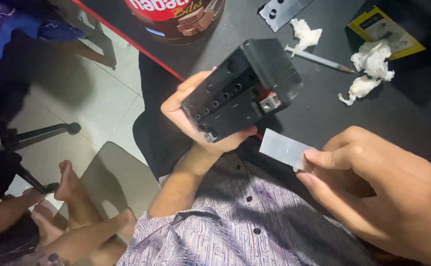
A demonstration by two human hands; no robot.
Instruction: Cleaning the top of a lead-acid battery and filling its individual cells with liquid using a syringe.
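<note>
The black box-like unit (242, 88), a small battery by the look of it, was already off the table and tilted in the left hand (195, 116), its top face with a row of round holes bare and turned toward the camera, so its cover appeared to be off; whether anything had yet been done to the holes could not be told. The left hand was curled around the unit from beneath, fingers closed on its lower edge and thumb behind its far side. The right hand (383, 192) was nearly closed, thumb and forefinger pinching one end of a flat grey strip (285, 148), which was held just below and to the right of the unit, near but not touching it. Beyond the unit, on the dark table (402, 113), a syringe (314, 57) lay well apart from both hands, beside crumpled white tissues (370, 69), and a second grey perforated plate (279, 10) lay farther off.
</note>
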